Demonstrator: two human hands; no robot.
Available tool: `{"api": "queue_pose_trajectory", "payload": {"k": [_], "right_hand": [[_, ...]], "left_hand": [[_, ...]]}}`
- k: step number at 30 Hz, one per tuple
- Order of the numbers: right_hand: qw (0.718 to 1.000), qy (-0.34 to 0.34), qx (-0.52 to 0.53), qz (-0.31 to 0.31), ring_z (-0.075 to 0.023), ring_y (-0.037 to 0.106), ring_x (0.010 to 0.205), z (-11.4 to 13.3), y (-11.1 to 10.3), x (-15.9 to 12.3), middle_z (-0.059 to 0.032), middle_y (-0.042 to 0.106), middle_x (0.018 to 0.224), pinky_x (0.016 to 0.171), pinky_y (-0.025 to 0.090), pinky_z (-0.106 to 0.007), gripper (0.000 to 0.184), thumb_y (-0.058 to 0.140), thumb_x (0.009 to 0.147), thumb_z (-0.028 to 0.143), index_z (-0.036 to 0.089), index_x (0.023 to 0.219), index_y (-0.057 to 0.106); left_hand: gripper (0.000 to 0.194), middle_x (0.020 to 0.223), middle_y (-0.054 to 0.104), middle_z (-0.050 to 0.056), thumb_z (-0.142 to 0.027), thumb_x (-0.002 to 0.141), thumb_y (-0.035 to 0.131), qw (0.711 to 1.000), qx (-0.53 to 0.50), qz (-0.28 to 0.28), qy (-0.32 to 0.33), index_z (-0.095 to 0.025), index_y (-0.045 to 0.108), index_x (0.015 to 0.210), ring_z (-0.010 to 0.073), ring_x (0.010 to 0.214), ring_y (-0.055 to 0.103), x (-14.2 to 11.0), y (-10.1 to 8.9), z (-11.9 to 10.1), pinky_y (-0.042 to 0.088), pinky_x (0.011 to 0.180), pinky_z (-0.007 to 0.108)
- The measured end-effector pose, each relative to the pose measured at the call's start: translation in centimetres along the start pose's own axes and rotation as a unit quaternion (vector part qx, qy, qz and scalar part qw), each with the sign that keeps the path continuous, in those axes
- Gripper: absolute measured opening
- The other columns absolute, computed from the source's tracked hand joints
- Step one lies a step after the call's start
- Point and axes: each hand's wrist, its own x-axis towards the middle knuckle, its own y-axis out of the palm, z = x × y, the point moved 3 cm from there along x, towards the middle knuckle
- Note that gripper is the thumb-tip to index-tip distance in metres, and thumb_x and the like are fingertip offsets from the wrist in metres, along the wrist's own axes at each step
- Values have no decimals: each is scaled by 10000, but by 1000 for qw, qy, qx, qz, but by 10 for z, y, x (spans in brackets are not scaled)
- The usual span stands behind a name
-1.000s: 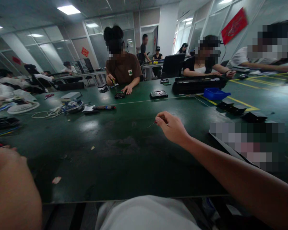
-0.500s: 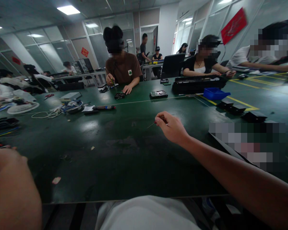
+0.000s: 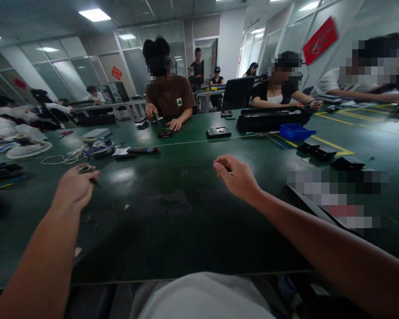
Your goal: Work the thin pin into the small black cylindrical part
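Observation:
In my right hand [image 3: 237, 175], raised over the middle of the green table [image 3: 173, 230], is a small screwdriver [image 3: 209, 171]. Its thin shaft points left, and its handle is mostly covered by my curled fingers. My left hand [image 3: 75, 186] is closed around a small dark object [image 3: 84, 169] with a pale, rounded top. A dark tip shows below the fingers; blur hides the object's kind. A few scraps lie on the tabletop, among them a pale chip [image 3: 127, 206] between my hands and another [image 3: 77, 251] beside my left forearm.
Beyond my hands lie a pen-like tool [image 3: 144, 150], bundled cables [image 3: 99, 148] and a hard drive [image 3: 218, 132]. A blue bin [image 3: 296, 132] and black brackets [image 3: 319, 153] stand right. A co-worker in a brown shirt [image 3: 171, 97] works across the table.
My left hand has come in from the left edge, moving right and forward with a small dark object in it. My right hand holds the screwdriver in nearly the same place.

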Motion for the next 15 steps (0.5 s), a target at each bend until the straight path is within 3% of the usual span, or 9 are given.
{"api": "queue_pose_trajectory", "payload": {"k": [2,6,10,15], "right_hand": [[1000,-1,11,-10,-175,663,700,0,-1,0,-9,693,774,655,459,-309,189,564,943,359,209,1039,626],[1000,3,21,-22,-165,646,656,4,-6,-2,-1,681,723,637,450,-305,198,552,950,360,201,1014,649],[997,-23,7,-68,-148,602,603,12,-14,-4,-2,655,683,588,423,-292,247,577,936,409,198,827,643],[992,-52,44,-109,-148,622,630,16,-17,-6,8,653,696,623,480,-293,198,566,945,379,209,865,627]], "left_hand": [[228,811,576,-18,-32,707,659,992,-62,98,-41,-136,554,882,88,740,539,-24,43,-8,412,708,222],[375,1027,657,37,-179,659,788,959,-56,278,4,-165,655,1009,164,945,594,-74,121,-26,460,854,303],[367,1070,694,59,-193,734,747,934,-8,355,27,-198,654,1089,190,1000,629,-103,172,-27,459,970,381],[350,1084,702,76,-113,777,696,924,22,379,41,-176,624,1114,190,1010,648,-125,207,-16,469,1002,393]]}}
